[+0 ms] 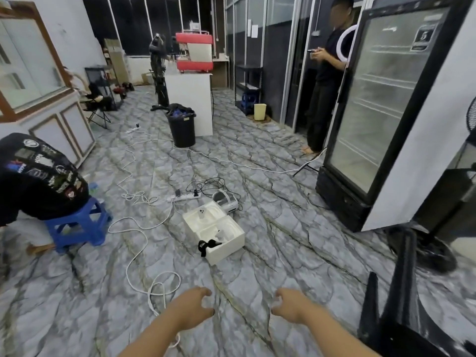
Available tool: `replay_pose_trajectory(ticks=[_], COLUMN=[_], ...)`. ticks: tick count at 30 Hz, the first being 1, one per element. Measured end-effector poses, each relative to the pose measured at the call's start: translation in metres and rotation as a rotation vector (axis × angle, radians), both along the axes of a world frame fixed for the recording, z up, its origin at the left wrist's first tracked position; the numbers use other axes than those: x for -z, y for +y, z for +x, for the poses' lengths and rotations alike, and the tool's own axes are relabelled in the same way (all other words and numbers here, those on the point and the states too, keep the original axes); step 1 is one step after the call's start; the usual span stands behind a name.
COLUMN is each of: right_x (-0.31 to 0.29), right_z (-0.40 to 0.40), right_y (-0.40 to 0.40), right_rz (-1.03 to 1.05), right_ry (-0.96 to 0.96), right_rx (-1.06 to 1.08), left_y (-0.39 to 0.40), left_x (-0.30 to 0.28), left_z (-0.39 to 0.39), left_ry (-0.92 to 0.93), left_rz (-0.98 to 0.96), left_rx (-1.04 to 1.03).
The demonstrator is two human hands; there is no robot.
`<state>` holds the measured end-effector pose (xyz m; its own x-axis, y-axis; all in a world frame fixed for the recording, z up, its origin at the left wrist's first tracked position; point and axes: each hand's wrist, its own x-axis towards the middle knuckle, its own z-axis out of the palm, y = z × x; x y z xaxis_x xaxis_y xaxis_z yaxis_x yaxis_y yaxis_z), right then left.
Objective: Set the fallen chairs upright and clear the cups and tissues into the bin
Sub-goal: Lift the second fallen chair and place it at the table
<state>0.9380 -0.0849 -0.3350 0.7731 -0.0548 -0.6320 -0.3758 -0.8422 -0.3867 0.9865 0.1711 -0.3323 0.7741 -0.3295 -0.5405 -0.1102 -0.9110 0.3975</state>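
Your left hand [193, 309] and right hand [288, 306] hang half-curled and empty, a black chair [401, 305] beside them, the black bin [181, 127] well ahead, no cups or tissues in sight.

Single head-worn wide-angle view, facing forward and down across the floor [257, 292]; both forearms near at bottom edge.

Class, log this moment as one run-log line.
left hand: empty, curled | right hand: empty, curled | bin: ahead, upright | chair: dark, at right
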Motion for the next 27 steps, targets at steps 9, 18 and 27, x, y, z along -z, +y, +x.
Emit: replay_pose_trajectory(ticks=[9,18,27], right_x=[0.002,0.017,0.019], right_z=[0.065,0.103,0.138], right_y=[-0.076,-0.155,-0.174], right_rz=[-0.002,0.004,0.065], right_ry=[-0.050,-0.008,0.004], right_rx=[0.172,0.606,1.013], left_y=[-0.092,-0.224,-0.335], left_x=[0.004,0.015,0.015], left_z=[0.113,0.237,0.326], left_ry=[-0.008,0.024,0.063], left_rz=[-0.018,-0.029,0.042], left_rx=[0.187,0.579,1.005])
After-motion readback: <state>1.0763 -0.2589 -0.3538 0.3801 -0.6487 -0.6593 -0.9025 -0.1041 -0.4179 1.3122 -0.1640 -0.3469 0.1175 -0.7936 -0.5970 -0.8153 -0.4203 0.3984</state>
